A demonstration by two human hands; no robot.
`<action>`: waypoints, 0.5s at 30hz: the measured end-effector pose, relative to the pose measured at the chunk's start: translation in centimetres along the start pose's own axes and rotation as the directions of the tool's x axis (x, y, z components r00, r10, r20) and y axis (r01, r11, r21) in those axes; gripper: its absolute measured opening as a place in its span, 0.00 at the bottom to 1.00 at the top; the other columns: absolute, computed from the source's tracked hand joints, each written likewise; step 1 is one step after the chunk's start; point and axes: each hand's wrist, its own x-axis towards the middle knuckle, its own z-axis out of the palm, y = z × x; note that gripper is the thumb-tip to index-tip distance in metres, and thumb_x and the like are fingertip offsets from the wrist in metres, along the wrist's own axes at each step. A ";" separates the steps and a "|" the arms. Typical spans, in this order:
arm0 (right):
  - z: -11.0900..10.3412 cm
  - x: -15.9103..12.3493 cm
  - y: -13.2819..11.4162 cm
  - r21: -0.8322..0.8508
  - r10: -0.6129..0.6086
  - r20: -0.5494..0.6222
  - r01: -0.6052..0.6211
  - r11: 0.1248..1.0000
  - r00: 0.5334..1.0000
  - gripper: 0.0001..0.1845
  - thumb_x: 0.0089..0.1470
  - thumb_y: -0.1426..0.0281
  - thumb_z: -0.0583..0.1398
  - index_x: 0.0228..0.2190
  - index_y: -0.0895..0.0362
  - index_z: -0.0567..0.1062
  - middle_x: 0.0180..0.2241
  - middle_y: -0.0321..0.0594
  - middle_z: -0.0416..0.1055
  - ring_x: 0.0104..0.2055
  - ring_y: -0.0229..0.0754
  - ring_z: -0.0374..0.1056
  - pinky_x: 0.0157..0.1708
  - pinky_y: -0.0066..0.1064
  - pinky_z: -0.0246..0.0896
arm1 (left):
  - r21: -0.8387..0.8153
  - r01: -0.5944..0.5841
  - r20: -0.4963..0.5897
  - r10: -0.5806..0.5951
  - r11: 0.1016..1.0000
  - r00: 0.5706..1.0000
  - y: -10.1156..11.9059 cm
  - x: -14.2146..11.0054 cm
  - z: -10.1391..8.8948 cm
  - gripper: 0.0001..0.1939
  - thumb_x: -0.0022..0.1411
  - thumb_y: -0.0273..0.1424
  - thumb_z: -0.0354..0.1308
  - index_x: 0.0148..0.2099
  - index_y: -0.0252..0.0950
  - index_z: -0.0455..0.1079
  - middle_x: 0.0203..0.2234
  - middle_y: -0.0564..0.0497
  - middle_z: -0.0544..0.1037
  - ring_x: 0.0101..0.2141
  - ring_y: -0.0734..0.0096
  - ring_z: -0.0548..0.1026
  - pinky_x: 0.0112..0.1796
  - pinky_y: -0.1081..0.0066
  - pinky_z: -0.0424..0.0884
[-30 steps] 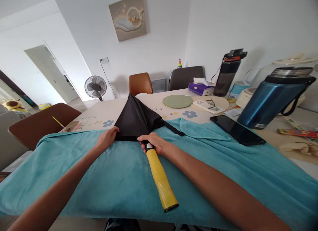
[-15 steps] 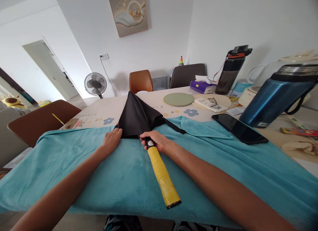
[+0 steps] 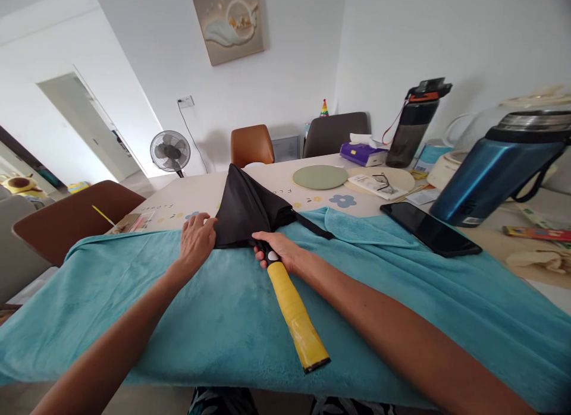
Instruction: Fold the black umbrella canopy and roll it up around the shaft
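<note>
A black folding umbrella (image 3: 245, 210) lies on the turquoise blanket (image 3: 200, 320), its canopy partly spread and loose. Its yellow-wrapped handle (image 3: 297, 314) points toward me. My right hand (image 3: 276, 248) is closed around the top of the handle, just above a pale button (image 3: 272, 256). At the canopy's left edge is my left hand (image 3: 197, 239), fingers loosely apart and bent, holding nothing that I can see. Its fingertips are at the fabric edge; whether they touch it I cannot tell. A black strap (image 3: 314, 226) trails from the canopy to the right.
On the right lie a black phone (image 3: 430, 229) and a tilted blue thermos (image 3: 495, 174). Behind them stand a dark bottle (image 3: 413, 129) and a purple tissue pack (image 3: 363, 154). A green round mat (image 3: 320, 177) and glasses (image 3: 382, 182) rest farther back on the table.
My left hand has let go of the canopy's left edge, lifting and shifting slightly left with its fingers loosened. My right hand keeps its hold; the handle end has swung slightly right.
</note>
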 end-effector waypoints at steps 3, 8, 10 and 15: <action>0.1 0.0 -0.1 -0.034 -0.021 0.015 0.022 0.999 1.000 0.09 0.54 0.70 0.56 0.24 0.60 0.63 0.18 0.33 0.62 0.15 0.32 0.59 0.11 0.24 0.56 | -0.138 -0.083 -0.101 0.069 0.987 0.992 1.6 1.2 0.4 0.15 0.60 0.25 0.44 0.47 0.36 0.68 0.44 0.45 0.71 0.47 0.62 0.66 0.48 0.63 0.61; 0.3 -0.7 -0.8 0.018 -0.015 0.081 0.013 1.000 0.997 0.09 0.55 0.70 0.55 0.25 0.60 0.64 0.19 0.34 0.62 0.15 0.31 0.59 0.11 0.23 0.56 | -0.251 -0.060 0.237 0.122 0.966 0.964 4.7 3.5 3.7 0.13 0.61 0.25 0.43 0.33 0.34 0.69 0.34 0.45 0.74 0.38 0.64 0.71 0.41 0.67 0.67; 0.4 -1.1 -1.1 0.054 -0.019 0.114 0.013 0.998 0.993 0.09 0.55 0.70 0.55 0.25 0.61 0.64 0.19 0.34 0.62 0.15 0.30 0.58 0.12 0.21 0.56 | -0.268 -0.070 0.264 0.143 0.961 0.954 5.7 4.2 4.8 0.12 0.60 0.25 0.44 0.32 0.33 0.69 0.34 0.44 0.74 0.38 0.65 0.72 0.41 0.69 0.68; 0.3 -1.8 -1.4 0.129 -0.049 0.171 0.027 0.991 0.984 0.08 0.55 0.69 0.55 0.28 0.61 0.64 0.22 0.37 0.65 0.16 0.28 0.58 0.12 0.19 0.56 | -0.296 -0.096 0.305 0.189 0.950 0.933 6.9 5.4 6.0 0.14 0.60 0.24 0.46 0.45 0.32 0.68 0.47 0.42 0.71 0.50 0.60 0.66 0.51 0.64 0.61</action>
